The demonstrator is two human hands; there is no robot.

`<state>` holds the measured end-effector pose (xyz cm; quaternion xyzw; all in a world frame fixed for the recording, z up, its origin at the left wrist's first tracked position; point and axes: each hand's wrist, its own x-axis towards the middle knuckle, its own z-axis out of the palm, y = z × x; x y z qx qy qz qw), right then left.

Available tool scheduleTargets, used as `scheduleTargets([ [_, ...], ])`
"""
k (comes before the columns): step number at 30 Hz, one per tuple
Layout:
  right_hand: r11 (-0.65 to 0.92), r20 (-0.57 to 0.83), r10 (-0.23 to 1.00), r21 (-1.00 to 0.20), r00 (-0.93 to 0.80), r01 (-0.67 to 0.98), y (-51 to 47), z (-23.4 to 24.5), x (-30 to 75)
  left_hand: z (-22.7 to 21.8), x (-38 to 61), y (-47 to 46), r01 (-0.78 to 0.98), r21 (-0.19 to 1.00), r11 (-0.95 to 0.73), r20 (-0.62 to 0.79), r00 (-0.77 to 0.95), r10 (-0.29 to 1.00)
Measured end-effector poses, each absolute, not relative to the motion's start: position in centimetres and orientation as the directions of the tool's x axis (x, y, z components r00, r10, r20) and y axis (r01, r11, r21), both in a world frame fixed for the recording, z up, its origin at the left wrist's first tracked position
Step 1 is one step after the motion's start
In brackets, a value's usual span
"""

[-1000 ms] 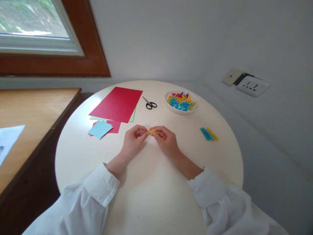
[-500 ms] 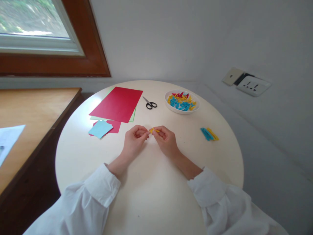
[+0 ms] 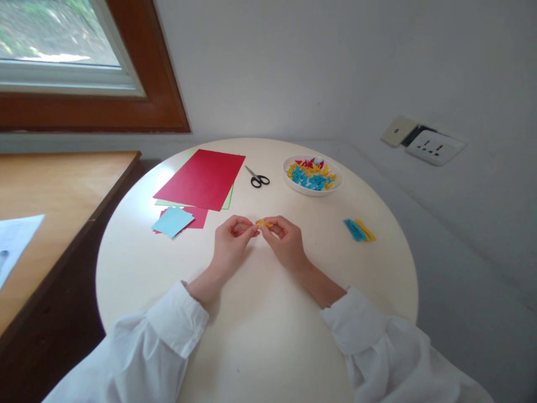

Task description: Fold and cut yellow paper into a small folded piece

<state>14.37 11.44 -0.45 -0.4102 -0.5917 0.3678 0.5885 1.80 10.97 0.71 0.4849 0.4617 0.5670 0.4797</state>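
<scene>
Over the middle of a round cream table (image 3: 260, 336), my left hand (image 3: 230, 243) and my right hand (image 3: 286, 240) meet fingertip to fingertip. Both pinch a small folded yellow paper piece (image 3: 262, 224) between them, fingers curled closed. A white bowl (image 3: 312, 184) holding several red, blue and yellow folded paper pieces stands beyond my right hand. A few blue and yellow paper strips (image 3: 359, 230) lie to the right of my right hand.
Black-handled scissors (image 3: 257, 177) lie near the bowl. A red paper sheet (image 3: 201, 179) rests on a green one at the back left, with smaller blue paper (image 3: 172, 221) and red scraps in front. A wooden counter (image 3: 50, 201) adjoins on the left; wall sockets (image 3: 434, 146) are at right.
Both hands stay together on the yellow piece, with only slight finger shifts. The view has drifted very slightly.
</scene>
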Motion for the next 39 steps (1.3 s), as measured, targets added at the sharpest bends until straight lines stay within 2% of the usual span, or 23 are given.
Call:
scheduleTargets([
  [12,0.379,0.38,0.925,-0.925,0.023,0.034,11.5,-0.4,14.3,0.8,1.9,10.7,-0.113,0.987,-0.11,0.1,-0.095,0.99],
  [25,0.414,0.417,0.909,-0.905,0.008,0.097,11.5,-0.5,14.3,0.8,2.0,10.8,-0.097,0.991,-0.095,0.083,-0.118,0.989],
  [28,0.453,0.458,0.889,-0.877,-0.01,0.16,11.5,-0.4,14.4,0.8,1.9,10.9,-0.084,0.993,-0.085,0.075,-0.116,0.99],
  [34,0.533,0.595,0.804,-0.73,0.015,0.428,11.4,0.6,14.9,1.1,1.6,11.0,-0.045,0.995,-0.089,0.082,-0.145,0.986],
  [39,0.532,0.583,0.811,-0.704,-0.046,0.47,11.3,0.6,15.0,1.3,1.4,10.9,-0.015,0.997,-0.07,0.067,-0.151,0.986],
])
